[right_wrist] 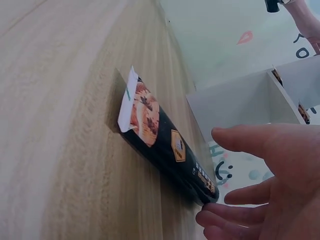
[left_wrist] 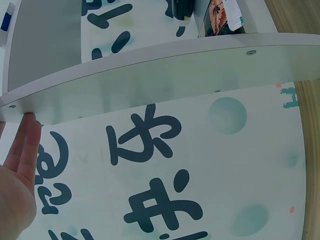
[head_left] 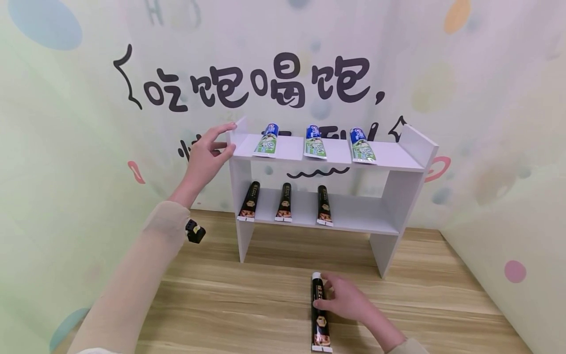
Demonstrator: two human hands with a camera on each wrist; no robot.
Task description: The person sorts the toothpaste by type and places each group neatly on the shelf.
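Observation:
On the wooden table lies a black toothpaste tube (head_left: 321, 322) with a white cap, its flat end toward me. My right hand (head_left: 347, 297) is over its cap end. In the right wrist view, thumb (right_wrist: 240, 140) and fingers (right_wrist: 232, 217) are spread apart; the lower fingertips are right at the tube's (right_wrist: 172, 145) cap end. My left hand (head_left: 208, 152) touches the left side panel of a white two-tier shelf (head_left: 287, 231) near its top. The left wrist view shows straight fingers (left_wrist: 26, 145) against the panel's outer face (left_wrist: 150, 82).
Three blue-and-green toothpaste tubes (head_left: 315, 142) lie spaced along the upper shelf. Three black tubes (head_left: 285, 202) lie on the lower one, toward its left and middle. A patterned wall (head_left: 265, 29) stands behind the shelf, and side walls flank the table (head_left: 212, 295).

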